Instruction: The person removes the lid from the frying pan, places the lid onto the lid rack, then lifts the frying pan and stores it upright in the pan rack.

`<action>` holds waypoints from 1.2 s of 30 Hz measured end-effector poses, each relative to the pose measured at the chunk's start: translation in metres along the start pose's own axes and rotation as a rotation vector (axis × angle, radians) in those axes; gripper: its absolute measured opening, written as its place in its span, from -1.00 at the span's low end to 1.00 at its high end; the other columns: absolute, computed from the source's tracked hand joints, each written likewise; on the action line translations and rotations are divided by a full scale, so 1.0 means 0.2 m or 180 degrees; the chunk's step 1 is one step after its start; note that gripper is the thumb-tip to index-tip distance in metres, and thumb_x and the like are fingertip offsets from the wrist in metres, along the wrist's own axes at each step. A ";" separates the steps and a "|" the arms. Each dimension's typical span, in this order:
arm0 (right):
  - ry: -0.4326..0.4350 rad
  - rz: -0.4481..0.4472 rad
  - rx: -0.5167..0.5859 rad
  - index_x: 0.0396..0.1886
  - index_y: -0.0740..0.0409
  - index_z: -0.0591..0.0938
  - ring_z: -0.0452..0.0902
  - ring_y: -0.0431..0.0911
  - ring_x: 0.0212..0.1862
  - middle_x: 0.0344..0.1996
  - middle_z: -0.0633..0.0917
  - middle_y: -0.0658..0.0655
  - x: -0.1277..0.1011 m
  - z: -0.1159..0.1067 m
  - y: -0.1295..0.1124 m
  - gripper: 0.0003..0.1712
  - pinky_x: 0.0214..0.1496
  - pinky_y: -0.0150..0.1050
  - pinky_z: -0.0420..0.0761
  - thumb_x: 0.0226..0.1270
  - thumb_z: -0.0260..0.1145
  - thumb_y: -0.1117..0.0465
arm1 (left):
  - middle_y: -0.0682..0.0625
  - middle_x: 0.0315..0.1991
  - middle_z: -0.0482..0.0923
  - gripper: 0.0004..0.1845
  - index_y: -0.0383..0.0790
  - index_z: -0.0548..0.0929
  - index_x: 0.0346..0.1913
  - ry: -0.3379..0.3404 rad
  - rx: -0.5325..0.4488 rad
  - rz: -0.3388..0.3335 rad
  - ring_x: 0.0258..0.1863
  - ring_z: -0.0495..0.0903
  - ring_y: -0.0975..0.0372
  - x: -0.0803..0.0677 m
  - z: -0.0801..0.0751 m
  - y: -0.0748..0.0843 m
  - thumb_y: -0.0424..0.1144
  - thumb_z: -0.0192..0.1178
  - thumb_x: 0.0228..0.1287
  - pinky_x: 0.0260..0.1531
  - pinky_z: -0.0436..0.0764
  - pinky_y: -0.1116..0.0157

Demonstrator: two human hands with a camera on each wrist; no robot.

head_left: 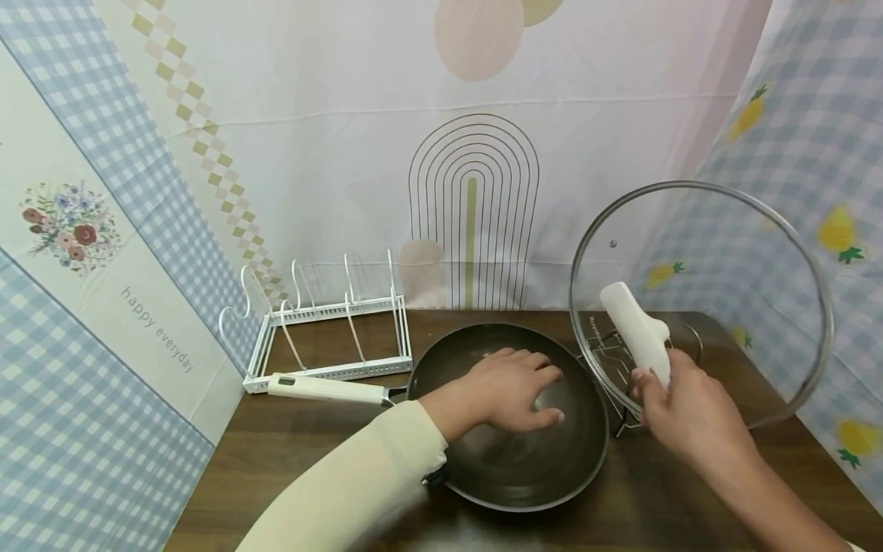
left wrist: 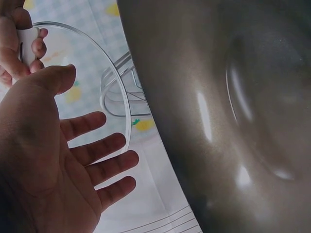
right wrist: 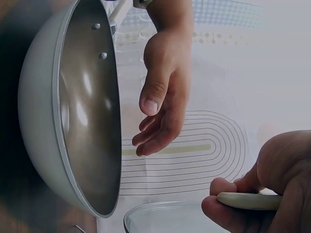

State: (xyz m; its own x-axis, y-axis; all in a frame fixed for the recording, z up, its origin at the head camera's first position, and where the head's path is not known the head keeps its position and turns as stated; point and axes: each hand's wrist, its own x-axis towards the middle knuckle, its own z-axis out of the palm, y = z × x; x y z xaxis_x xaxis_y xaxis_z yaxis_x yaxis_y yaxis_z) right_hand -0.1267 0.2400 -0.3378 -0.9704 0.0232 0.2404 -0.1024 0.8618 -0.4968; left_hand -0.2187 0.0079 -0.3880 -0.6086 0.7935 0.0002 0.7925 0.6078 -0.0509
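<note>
In the head view a dark frying pan (head_left: 510,475) sits on the table, its cream handle (head_left: 324,388) pointing left. My left hand (head_left: 513,389) hovers above the pan, fingers spread and loosely bent, with nothing in it. The left wrist view shows that palm (left wrist: 43,155) apart from the pan's dark inside (left wrist: 194,97). At the right, my right hand (head_left: 697,406) grips the white handle (head_left: 638,333) of a round glass lid (head_left: 724,253) with a metal rim. The lid is held up, tilted, to the right of the pan. In the right wrist view the right hand (right wrist: 272,189) pinches that handle.
A white metal rack (head_left: 331,372) with upright dividers stands behind the pan's handle at the left. Partly behind the lid is a wire stand (head_left: 614,360). Patterned cloths (head_left: 310,153) hang at the back and both sides of the wooden table (head_left: 276,460).
</note>
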 end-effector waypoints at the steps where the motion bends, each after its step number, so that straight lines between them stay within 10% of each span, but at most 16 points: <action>1: -0.0003 0.0002 -0.0007 -0.10 0.29 0.46 0.48 -0.10 -0.59 -0.62 0.61 -0.01 0.01 0.00 0.01 -0.68 -0.54 -0.14 0.39 0.62 0.05 0.07 | 0.09 0.40 0.38 -0.30 0.10 0.41 0.48 -0.0001 0.0002 0.0004 0.37 0.36 0.21 0.01 0.00 0.00 0.38 -0.09 0.46 0.33 0.32 0.18; 36: 0.0054 0.0095 0.0072 -0.01 0.32 0.46 0.46 -0.08 -0.60 -0.57 0.64 0.02 0.03 -0.05 0.03 -0.58 -0.62 -0.18 0.37 0.64 0.02 -0.01 | 0.13 0.42 0.37 -0.28 0.15 0.36 0.51 -0.0117 -0.0076 -0.0087 0.37 0.36 0.23 0.14 0.01 0.01 0.42 -0.12 0.45 0.35 0.30 0.24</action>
State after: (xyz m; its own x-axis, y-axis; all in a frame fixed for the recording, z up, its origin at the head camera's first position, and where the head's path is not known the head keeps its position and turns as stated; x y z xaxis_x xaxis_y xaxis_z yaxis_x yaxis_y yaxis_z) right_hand -0.1318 0.2504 -0.3320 -0.9692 0.0576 0.2393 -0.0785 0.8489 -0.5226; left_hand -0.2344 0.0300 -0.3901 -0.6307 0.7752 -0.0356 0.7760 0.6301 -0.0277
